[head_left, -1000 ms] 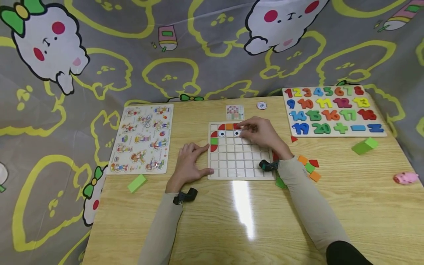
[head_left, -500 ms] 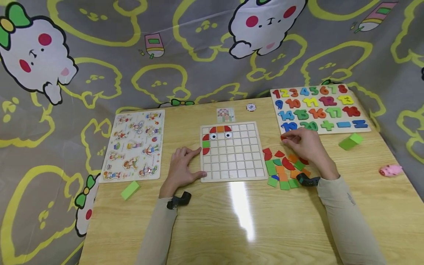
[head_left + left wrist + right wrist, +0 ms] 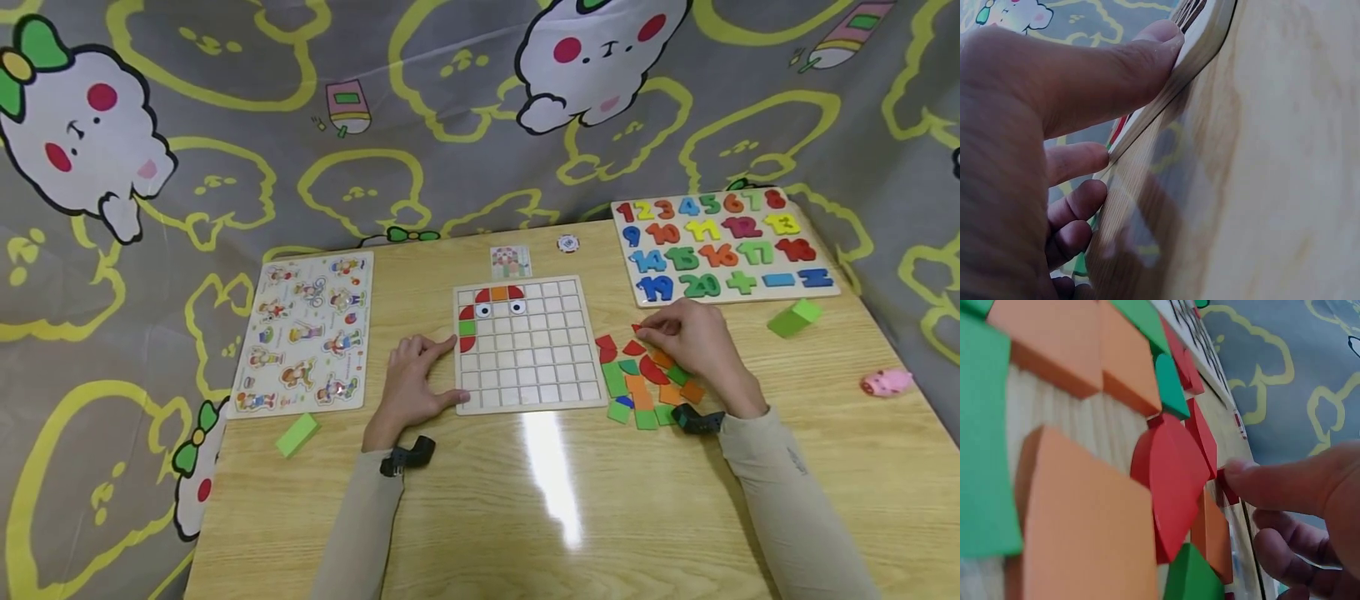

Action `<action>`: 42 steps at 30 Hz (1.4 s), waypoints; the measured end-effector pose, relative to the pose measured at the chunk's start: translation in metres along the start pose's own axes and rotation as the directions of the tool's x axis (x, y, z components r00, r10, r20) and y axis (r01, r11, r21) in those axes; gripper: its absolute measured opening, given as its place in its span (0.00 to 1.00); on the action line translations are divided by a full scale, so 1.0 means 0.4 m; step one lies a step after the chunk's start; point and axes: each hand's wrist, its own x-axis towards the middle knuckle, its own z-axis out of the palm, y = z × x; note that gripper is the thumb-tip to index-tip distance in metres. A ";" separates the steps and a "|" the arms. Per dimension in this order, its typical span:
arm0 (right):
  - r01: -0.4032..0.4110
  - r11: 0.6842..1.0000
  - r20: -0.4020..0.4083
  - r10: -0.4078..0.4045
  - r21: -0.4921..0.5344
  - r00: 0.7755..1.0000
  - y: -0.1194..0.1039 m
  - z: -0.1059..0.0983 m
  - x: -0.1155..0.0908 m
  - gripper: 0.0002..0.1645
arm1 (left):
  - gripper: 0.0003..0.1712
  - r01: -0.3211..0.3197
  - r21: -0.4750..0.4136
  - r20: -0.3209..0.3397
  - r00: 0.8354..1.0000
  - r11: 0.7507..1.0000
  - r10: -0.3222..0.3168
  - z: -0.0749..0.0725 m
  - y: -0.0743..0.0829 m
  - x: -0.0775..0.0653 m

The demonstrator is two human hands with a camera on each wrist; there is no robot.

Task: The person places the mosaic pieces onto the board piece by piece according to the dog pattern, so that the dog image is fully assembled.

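Note:
A wooden grid board (image 3: 534, 356) lies mid-table, its upper left cells filled with red, orange and green pieces and two eye pieces (image 3: 517, 307). My left hand (image 3: 411, 379) rests at its left side. In the left wrist view the thumb touches the board's edge (image 3: 1192, 72), the index fingertip beside it. Right of the board, my right hand (image 3: 693, 342) pinches a small red piece (image 3: 1229, 487) at the far side of a loose pile. The pile holds red quarter-round pieces (image 3: 652, 370), orange squares (image 3: 639, 392) and green pieces (image 3: 615, 379).
Behind the grid board lie a picture card (image 3: 510, 262) and a round chip (image 3: 567, 243). A number puzzle (image 3: 693, 250) stands back right, a picture puzzle (image 3: 322, 300) left. Green blocks (image 3: 795, 318) and a pink pig toy (image 3: 886, 383) sit at the sides.
My right hand has left the eye pieces on the board, moved right to the loose pile and now pinches a red piece there. The left hand stays at the board's edge.

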 end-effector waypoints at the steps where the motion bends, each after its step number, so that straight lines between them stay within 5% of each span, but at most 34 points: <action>1: -0.004 1.000 0.004 0.004 0.009 1.000 -0.002 0.001 0.001 0.14 | 0.53 0.001 -0.003 -0.002 1.000 1.000 -0.001 -0.001 0.000 0.000; 18: 0.021 0.999 0.163 -0.027 0.041 0.986 -0.036 0.035 0.044 0.09 | 0.53 0.004 0.002 0.009 1.000 1.000 -0.004 -0.005 -0.006 0.005; 31: 0.137 0.925 0.073 -0.174 0.355 0.982 -0.207 0.141 0.205 0.10 | 0.53 0.010 0.003 0.027 1.000 1.000 -0.010 -0.011 -0.004 0.009; 37: 0.255 0.893 0.072 -0.302 0.371 0.951 -0.275 0.203 0.263 0.10 | 0.54 -0.003 0.010 0.018 1.000 1.000 0.003 -0.009 -0.011 0.010; 42: 0.327 0.900 0.121 -0.373 0.289 0.920 -0.316 0.237 0.278 0.08 | 0.54 -0.001 0.023 0.024 1.000 1.000 0.000 -0.011 -0.012 0.010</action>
